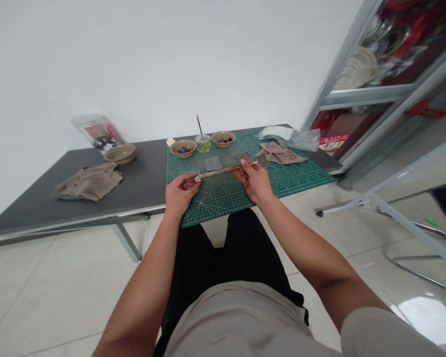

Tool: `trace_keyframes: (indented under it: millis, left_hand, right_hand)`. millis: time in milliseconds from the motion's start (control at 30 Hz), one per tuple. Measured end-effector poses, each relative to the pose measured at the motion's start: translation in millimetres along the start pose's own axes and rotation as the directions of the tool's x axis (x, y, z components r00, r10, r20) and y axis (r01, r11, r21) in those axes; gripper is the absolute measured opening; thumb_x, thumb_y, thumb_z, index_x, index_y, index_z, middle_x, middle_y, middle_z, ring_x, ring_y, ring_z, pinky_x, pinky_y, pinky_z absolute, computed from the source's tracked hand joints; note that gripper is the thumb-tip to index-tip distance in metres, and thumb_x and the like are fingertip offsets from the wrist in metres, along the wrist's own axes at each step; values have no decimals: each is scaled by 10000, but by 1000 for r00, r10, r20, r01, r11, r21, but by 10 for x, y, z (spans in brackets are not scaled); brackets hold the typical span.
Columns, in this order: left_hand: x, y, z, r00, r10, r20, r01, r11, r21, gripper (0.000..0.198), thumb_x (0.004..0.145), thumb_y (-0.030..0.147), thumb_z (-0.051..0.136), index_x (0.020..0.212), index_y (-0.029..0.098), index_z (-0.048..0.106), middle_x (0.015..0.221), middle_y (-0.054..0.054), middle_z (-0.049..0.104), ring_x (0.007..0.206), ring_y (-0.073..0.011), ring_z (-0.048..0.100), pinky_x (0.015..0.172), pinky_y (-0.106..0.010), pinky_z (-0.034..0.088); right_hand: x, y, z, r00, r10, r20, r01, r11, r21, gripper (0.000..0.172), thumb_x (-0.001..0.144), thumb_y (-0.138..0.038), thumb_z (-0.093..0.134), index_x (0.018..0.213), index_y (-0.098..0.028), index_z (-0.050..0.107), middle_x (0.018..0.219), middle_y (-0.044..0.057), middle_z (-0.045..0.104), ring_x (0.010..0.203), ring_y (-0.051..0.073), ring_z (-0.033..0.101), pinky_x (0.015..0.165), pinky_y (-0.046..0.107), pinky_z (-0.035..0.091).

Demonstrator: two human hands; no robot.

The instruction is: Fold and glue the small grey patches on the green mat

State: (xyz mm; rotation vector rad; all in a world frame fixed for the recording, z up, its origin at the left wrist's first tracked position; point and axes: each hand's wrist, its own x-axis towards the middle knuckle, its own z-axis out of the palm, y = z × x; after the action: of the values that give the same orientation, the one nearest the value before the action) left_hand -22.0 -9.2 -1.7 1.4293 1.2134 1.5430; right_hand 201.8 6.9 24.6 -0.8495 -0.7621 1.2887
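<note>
A thin wooden stick [219, 172] spans the gap between my two hands, held roughly level above the green cutting mat [223, 201]. My left hand [182, 192] pinches its left end, where a small white piece [197, 179] shows at the fingertips; its exact kind is too small to tell. Closed around the stick's right part is my right hand [255, 182], with the pale end sticking out past the fingers. Just beyond the hands lie a grey square sheet [213, 163] and a brown square sheet [243, 156], which look like sandpaper.
Behind stand two tan bowls [183, 154] [223, 144] of small dark pieces and a yellow-green jar [203, 145] with an upright stick. Brown cloths lie right [280, 152] and left [91, 182]. Another bowl [120, 158], a clear container [96, 131] and a plastic bag [305, 140] stand farther out.
</note>
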Motion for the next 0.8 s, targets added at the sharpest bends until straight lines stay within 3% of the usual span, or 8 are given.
trace_keyframes:
  millis: [800]
  left_hand:
    - [-33, 55, 0, 998, 10, 67, -5, 998, -61, 389, 617, 376, 828, 908, 162, 685, 737, -28, 714, 657, -158, 682, 672, -307, 582]
  right_hand:
    - [40, 75, -38, 1000, 9, -29, -10, 999, -45, 215, 748, -333, 783, 765, -195, 619, 714, 4, 715, 654, 134, 706, 605, 216, 619]
